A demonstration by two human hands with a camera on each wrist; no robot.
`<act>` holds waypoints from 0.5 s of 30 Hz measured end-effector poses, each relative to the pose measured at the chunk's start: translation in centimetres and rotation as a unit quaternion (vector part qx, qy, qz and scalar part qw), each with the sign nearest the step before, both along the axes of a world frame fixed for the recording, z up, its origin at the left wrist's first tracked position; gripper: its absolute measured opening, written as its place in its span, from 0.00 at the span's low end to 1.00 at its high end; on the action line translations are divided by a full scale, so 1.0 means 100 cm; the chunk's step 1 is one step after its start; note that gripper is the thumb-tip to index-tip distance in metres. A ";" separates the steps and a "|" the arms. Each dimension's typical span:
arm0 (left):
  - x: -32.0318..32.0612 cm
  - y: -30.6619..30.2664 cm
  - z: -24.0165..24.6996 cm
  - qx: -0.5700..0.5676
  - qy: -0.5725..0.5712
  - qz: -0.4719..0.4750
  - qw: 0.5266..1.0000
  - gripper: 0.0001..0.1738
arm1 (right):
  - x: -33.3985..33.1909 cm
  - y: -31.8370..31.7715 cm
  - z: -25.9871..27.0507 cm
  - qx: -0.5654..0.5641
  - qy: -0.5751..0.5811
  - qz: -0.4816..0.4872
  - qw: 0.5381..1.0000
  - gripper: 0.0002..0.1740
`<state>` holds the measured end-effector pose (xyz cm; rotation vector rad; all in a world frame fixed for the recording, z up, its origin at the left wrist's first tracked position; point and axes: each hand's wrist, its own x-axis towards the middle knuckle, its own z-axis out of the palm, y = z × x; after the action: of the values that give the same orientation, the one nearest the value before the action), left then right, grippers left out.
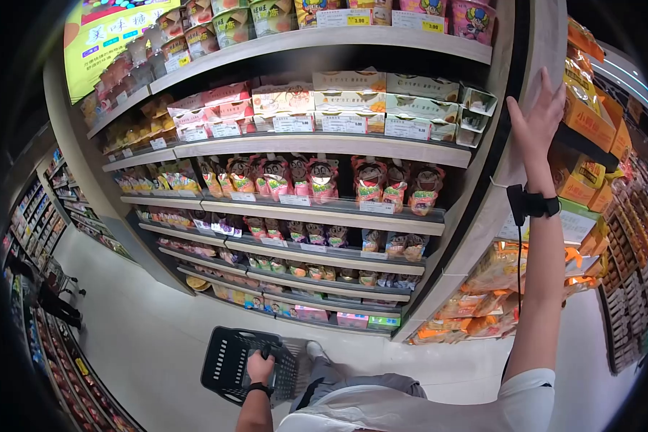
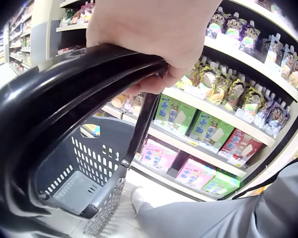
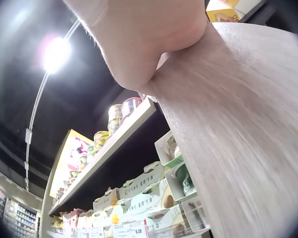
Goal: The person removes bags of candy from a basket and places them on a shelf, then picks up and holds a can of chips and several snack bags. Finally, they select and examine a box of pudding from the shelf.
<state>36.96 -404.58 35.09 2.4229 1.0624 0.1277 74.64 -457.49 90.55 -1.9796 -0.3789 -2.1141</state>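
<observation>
So, the right hand point(image 1: 540, 119) had its fingers straight and spread, laid on the wood end panel point(image 3: 238, 124), gripping nothing. The left hand point(image 1: 261, 369) had its fingers curled right round the handle point(image 2: 74, 72) of the basket point(image 1: 223, 353). Basket sat low at the person's left, just beside the legs; couldn't tell if its base touched the floor point(image 1: 144, 288). Ahead: shelved pouches point(image 1: 273, 176), cartons point(image 1: 349, 101) above them, orange packs point(image 1: 493, 270) beyond the panel. Step, as judged: basket in hand at the shelves, right arm braced. Next move probably called for freeing the right fingers and holding the basket steady.
</observation>
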 end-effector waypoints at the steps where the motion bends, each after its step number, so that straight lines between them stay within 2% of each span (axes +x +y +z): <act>1: 0.000 0.000 -0.001 -0.003 0.009 0.000 1.000 0.21 | 0.000 0.001 0.000 0.002 -0.004 0.008 1.000 0.50; 11: 0.006 -0.008 -0.003 -0.015 0.029 -0.004 0.999 0.21 | 0.008 0.001 -0.004 0.044 -0.014 0.002 0.999 0.50; 15: 0.010 -0.011 0.001 -0.029 0.040 0.000 0.999 0.24 | 0.010 0.002 -0.004 0.047 -0.025 -0.009 0.999 0.49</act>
<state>37.96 -405.67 35.24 2.3940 1.0867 -0.0010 75.59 -457.27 90.12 -1.8888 -0.2658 -2.1546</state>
